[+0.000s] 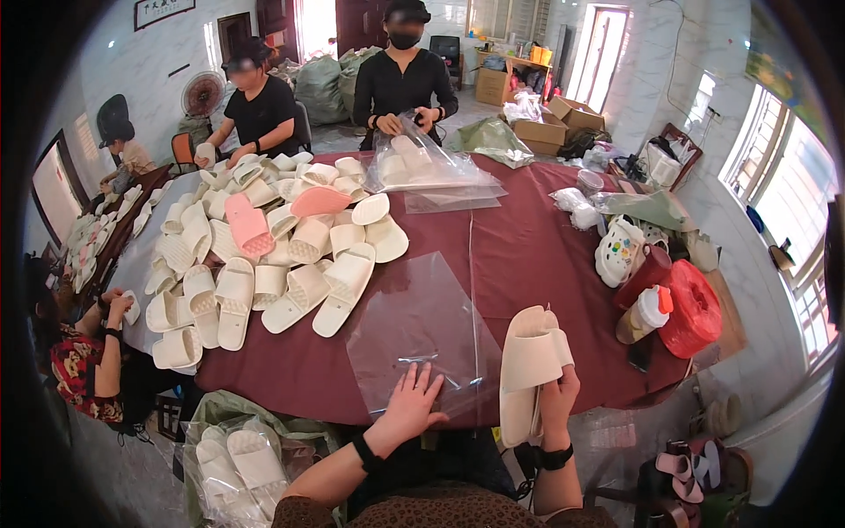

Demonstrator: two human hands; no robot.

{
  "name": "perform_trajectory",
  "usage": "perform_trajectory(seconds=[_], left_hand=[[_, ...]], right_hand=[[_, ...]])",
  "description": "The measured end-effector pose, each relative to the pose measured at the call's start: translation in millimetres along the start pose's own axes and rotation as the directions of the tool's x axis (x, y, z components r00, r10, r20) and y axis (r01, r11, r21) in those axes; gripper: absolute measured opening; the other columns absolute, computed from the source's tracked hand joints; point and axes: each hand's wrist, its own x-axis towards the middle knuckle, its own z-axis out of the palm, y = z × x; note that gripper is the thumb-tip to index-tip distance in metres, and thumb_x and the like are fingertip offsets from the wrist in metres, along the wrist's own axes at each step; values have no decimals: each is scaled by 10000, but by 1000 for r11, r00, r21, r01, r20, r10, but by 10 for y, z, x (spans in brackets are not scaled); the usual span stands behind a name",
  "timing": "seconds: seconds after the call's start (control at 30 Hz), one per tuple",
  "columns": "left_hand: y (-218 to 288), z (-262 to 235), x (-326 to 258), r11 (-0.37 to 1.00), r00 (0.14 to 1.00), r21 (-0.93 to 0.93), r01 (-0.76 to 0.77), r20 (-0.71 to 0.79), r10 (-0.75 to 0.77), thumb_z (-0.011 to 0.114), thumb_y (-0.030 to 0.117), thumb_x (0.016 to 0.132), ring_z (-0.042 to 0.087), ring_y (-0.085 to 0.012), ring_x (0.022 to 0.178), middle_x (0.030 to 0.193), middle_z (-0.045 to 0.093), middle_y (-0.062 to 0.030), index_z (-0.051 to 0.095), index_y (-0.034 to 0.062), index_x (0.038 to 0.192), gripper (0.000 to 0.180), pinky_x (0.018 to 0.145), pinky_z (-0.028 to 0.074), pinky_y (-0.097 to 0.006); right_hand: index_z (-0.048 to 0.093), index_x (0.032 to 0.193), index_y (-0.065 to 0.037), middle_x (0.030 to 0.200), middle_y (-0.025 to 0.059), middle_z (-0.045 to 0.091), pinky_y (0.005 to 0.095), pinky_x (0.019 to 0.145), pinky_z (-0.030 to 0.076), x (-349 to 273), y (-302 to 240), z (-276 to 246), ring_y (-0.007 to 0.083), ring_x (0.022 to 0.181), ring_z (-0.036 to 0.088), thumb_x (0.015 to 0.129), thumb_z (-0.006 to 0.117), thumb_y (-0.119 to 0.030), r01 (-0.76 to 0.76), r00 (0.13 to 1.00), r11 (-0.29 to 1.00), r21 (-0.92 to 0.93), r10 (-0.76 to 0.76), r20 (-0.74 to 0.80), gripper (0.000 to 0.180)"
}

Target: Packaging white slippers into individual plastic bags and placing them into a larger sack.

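My left hand (410,398) lies flat, fingers spread, on a transparent plastic bag (396,317) at the table's near edge. To the right of the bag, my right hand (558,400) grips a cream slide slipper (521,370) held upright, toe end up, its wide strap facing left. A second sole edge seems to show behind it, partly hidden. Left of the bag rises a heap of cream slippers (233,304), with a pink slipper (248,224) and another pink one (320,201) on top.
A dark red cloth covers the table (546,229). At right are a white clog (619,251), a bottle (644,315) and a red plastic roll (688,308). Below left sits a bag of bagged slippers (242,466). Across the table a person (405,88) handles a plastic bag (414,163); several others sit leftward.
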Motion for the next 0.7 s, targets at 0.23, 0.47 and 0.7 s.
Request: perform_trajectory(seconds=[0.23, 0.47, 0.7], left_hand=[[72, 68, 411, 959, 987, -243, -149, -90, 131, 665, 459, 800, 345, -377, 1331, 1429, 387, -177, 469, 111, 1346, 676, 1059, 336, -448], [-45, -54, 254, 908, 988, -417, 27, -128, -88, 784, 215, 694, 519, -299, 1018, 1015, 572, -73, 657, 89, 958, 319, 870, 461, -397], [-170, -74, 272, 823, 978, -542, 172, -10, -211, 771, 163, 696, 526, -272, 1012, 971, 593, -53, 710, 98, 855, 182, 855, 466, -362]], right_hand=[[600, 1138, 48, 1010, 40, 650, 234, 771, 472, -34, -83, -90, 99, 902, 597, 920, 527, -49, -21, 1000, 991, 134, 23, -12, 250], [596, 1141, 49, 1010, 46, 662, 235, 763, 491, -86, 19, -293, 102, 879, 617, 931, 509, -45, -71, 997, 974, 214, 66, 30, 246], [608, 1121, 59, 1002, 44, 670, 235, 754, 489, -219, -129, -325, 95, 881, 612, 921, 532, -48, -174, 977, 971, 163, 149, 154, 239]])
